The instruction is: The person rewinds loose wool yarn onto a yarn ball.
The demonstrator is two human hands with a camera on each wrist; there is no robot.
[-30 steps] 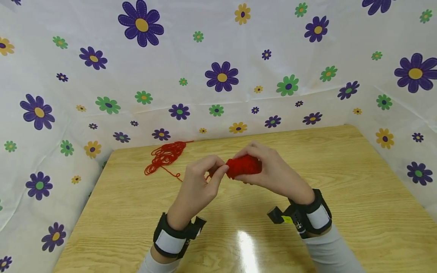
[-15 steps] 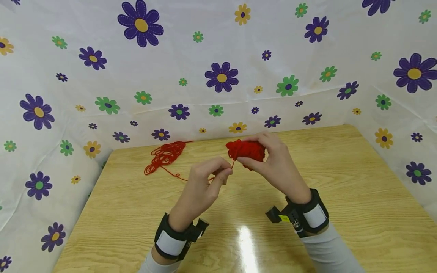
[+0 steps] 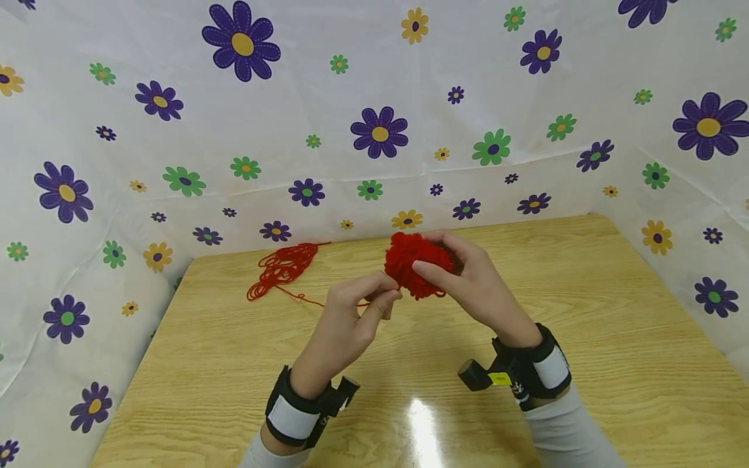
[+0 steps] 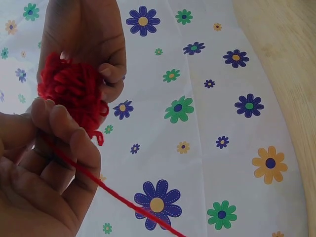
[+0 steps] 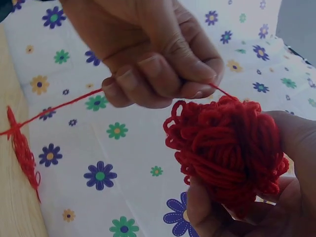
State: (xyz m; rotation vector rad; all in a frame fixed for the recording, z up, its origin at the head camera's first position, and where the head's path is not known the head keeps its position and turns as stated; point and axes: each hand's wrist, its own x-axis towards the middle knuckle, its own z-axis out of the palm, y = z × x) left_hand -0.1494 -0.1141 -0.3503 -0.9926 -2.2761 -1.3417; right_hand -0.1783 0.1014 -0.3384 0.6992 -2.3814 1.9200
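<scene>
A bundle of red yarn, wound with many loops sticking out, is gripped by my right hand, thumb on the near side. Close at its left, my left hand pinches the yarn strand between thumb and forefinger. In the right wrist view the strand runs short and straight from those fingertips to the top of the bundle. Its other end passes under the curled left fingers and trails off, as the left wrist view shows with the strand. Both hands are held above the table.
A loose, tangled heap of red yarn lies at the back left of the wooden table, joined to the strand. A white flower-printed cloth stands behind the table and along both sides. Black camera straps circle both wrists.
The bundle has turned in my right hand, its looped end now facing left and nearer me. My right hand rose slightly; my left keeps its pinch on the strand, a bit further right.
</scene>
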